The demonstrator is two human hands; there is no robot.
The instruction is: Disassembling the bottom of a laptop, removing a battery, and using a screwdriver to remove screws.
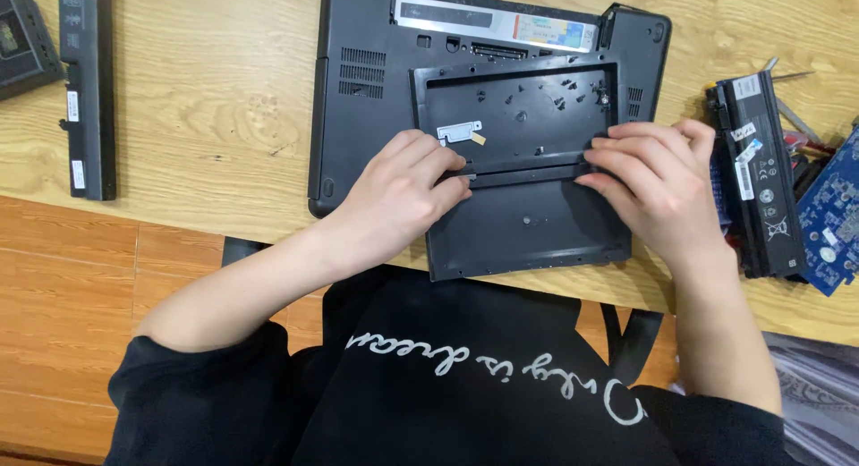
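A black laptop (pixel 358 37) lies upside down on the wooden table (pixel 215 99). On top of it rests a loose black plastic base cover (pixel 523 229), inner side up, its near edge hanging over the table's front. Several small screws (pixel 559 95) lie in the cover's upper half. My left hand (pixel 403 193) presses its fingertips on the ridge across the cover's middle at the left. My right hand (pixel 658 184) grips the cover's right edge, fingers on the same ridge.
A long black battery pack (pixel 87 90) and a small black device (pixel 25 41) lie at the far left. At the right sit another black battery (pixel 759 175), a blue circuit board (pixel 832 220) and metal tools (pixel 787 72). Below is wooden floor (pixel 63 296).
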